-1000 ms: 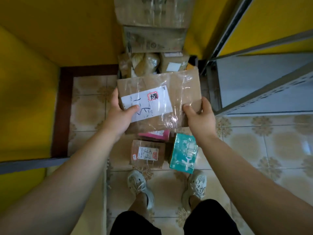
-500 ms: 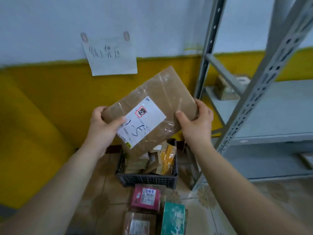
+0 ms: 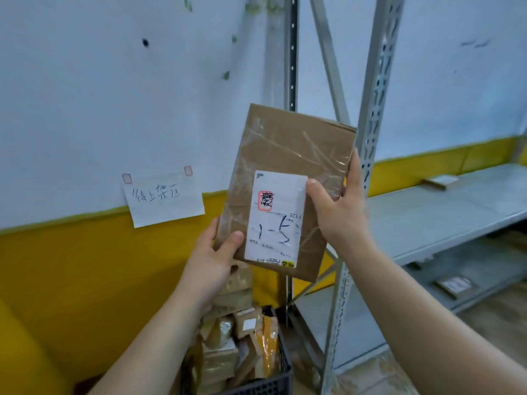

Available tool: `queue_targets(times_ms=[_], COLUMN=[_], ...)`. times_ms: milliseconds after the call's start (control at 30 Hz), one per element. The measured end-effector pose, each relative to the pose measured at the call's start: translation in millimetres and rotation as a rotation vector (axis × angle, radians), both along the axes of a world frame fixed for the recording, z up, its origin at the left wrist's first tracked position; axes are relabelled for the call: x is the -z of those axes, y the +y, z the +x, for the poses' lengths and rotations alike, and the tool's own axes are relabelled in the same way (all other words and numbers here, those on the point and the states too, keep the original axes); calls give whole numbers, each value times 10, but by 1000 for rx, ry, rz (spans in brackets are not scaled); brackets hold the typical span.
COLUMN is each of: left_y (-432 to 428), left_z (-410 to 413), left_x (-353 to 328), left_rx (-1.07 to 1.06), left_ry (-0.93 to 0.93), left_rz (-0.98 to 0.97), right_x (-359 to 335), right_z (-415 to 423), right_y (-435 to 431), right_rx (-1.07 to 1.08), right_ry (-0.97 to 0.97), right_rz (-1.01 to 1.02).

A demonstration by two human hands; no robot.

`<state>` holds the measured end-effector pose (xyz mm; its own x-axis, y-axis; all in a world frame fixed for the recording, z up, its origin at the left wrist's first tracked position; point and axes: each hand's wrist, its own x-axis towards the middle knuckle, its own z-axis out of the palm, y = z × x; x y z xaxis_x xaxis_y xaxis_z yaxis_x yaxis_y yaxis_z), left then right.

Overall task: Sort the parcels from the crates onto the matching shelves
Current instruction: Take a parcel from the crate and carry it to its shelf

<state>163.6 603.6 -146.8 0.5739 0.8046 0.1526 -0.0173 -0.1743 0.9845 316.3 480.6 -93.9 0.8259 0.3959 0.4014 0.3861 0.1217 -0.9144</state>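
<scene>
Both forearms are seen reaching up from the bottom edge. The left grip (image 3: 211, 260) is closed round the lower left corner of the brown parcel (image 3: 291, 149), with the thumb laid on the front face just beside the white label (image 3: 275, 218) and the fingers hidden behind. The right grip (image 3: 339, 212) is clamped on the parcel's right edge, thumb pressed on the label's upper right corner, fingers wrapped behind.

The parcel is held in the air between both grips, above the crate and in front of the rack's left end. Half a second ago it was held slanted. Now it is stood on its short end, nearly upright, and "1-5" on the label is read right way up. It is also seen higher against the wall, and the left grip is found shifted from the side edge to the bottom corner. The floor parcels noted earlier are lost from view.

Below, the dark crate (image 3: 265, 386) is seen filled with loose parcels (image 3: 222, 363). Just right of it stands the grey metal rack (image 3: 370, 81). A flat parcel (image 3: 440, 181) is laid on its middle shelf (image 3: 445, 218), and another on the shelf below. Farthest back, a handwritten note (image 3: 162, 198) is taped to the wall (image 3: 85, 81).
</scene>
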Motion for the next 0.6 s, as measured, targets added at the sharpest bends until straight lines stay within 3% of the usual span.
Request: queue_targets(times_ms=[333, 600], left_y=[-991, -2513], left_z=[580, 1683], left_x=[-245, -157], left_rx=[232, 490], left_ry=[3, 49], left_rz=[80, 117], right_x=[-40, 74], right_z=[446, 1273], right_y=[-1138, -3007], right_rx=[145, 357], right_ry=[127, 166], right_rz=[-33, -60])
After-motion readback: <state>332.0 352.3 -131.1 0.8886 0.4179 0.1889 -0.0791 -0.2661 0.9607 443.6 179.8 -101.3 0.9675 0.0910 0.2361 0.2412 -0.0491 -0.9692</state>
